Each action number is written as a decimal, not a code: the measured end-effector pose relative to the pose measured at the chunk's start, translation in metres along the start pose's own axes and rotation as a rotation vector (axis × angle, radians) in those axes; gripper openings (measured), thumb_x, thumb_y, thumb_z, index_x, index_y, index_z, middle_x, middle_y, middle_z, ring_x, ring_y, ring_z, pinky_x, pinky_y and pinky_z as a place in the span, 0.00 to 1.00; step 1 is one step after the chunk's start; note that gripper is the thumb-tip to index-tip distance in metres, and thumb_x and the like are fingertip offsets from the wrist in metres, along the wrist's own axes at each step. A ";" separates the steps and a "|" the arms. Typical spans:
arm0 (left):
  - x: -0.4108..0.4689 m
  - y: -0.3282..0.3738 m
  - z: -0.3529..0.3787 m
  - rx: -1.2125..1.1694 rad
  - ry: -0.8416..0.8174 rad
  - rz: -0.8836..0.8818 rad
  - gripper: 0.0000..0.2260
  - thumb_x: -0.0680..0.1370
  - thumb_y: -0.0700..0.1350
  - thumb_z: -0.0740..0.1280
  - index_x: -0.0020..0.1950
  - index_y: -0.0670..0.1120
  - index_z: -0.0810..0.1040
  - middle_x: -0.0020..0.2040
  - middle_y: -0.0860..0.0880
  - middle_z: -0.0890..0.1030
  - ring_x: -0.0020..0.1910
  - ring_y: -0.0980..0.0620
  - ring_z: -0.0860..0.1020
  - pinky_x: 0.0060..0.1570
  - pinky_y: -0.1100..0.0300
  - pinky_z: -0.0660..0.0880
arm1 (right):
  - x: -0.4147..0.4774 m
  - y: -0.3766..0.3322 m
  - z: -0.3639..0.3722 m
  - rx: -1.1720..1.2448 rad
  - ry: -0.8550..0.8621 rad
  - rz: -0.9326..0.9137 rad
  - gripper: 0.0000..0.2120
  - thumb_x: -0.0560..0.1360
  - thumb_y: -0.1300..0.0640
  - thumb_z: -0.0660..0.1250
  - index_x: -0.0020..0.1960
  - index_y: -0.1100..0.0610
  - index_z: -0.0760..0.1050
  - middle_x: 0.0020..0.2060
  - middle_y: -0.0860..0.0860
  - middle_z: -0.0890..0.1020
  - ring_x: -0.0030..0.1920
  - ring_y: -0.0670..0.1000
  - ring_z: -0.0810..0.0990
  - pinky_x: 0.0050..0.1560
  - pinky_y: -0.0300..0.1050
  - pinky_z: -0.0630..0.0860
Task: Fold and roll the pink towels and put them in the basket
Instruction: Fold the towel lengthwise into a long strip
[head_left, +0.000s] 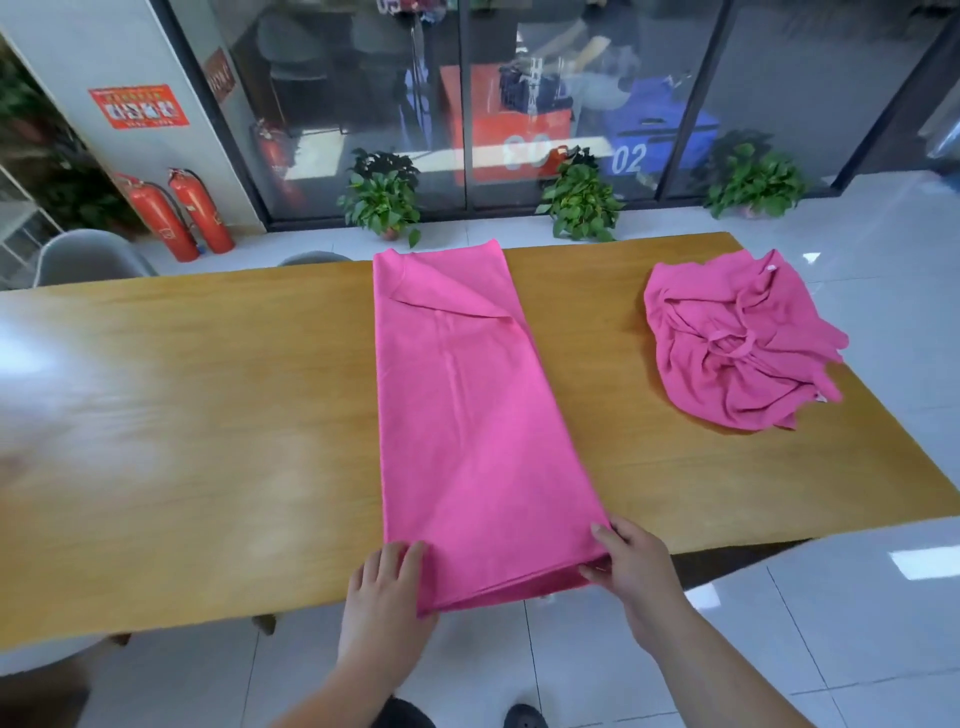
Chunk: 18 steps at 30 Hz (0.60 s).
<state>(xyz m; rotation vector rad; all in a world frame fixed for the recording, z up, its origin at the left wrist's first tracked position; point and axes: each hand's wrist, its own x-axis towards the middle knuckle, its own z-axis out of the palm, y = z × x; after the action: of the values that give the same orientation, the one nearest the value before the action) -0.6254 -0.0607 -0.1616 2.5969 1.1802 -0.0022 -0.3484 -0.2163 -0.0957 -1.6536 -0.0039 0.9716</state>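
A pink towel (467, 415) lies folded into a long strip across the wooden table (208, 415), running from the far edge to the near edge. Its far end has a corner turned over in a diagonal flap. My left hand (387, 592) grips the strip's near left corner at the table edge. My right hand (631, 564) pinches the near right corner, thumb on top. A second pink towel (737, 338) sits crumpled in a heap on the right part of the table. No basket is in view.
A grey chair (88, 257) stands behind the table at the far left. Two red fire extinguishers (176, 213) and three potted plants (384, 200) line the glass wall beyond. White tiled floor (857, 623) lies to the right and below the table.
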 end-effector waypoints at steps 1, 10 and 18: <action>-0.002 0.000 -0.001 0.003 0.005 -0.067 0.34 0.67 0.52 0.77 0.73 0.51 0.75 0.64 0.52 0.76 0.62 0.45 0.77 0.59 0.48 0.77 | 0.002 0.005 -0.005 -0.103 -0.005 0.001 0.09 0.86 0.62 0.64 0.61 0.59 0.83 0.52 0.56 0.86 0.51 0.58 0.86 0.44 0.49 0.86; -0.031 -0.005 -0.013 -0.205 0.119 -0.328 0.20 0.79 0.50 0.71 0.71 0.55 0.72 0.60 0.58 0.75 0.53 0.51 0.79 0.52 0.51 0.75 | 0.012 0.018 -0.027 -0.562 0.019 -0.290 0.07 0.85 0.51 0.66 0.53 0.48 0.82 0.40 0.43 0.88 0.40 0.47 0.88 0.42 0.53 0.84; -0.042 0.016 -0.007 -0.537 0.072 -0.690 0.12 0.81 0.53 0.70 0.60 0.52 0.71 0.47 0.56 0.81 0.42 0.54 0.80 0.39 0.54 0.75 | 0.014 0.030 -0.032 -0.500 0.097 -0.333 0.02 0.81 0.50 0.73 0.52 0.47 0.82 0.40 0.43 0.87 0.37 0.44 0.87 0.43 0.50 0.83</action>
<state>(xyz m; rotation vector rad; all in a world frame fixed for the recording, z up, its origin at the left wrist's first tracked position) -0.6419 -0.0999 -0.1458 1.6619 1.7533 0.2304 -0.3349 -0.2456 -0.1288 -2.0702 -0.4758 0.6636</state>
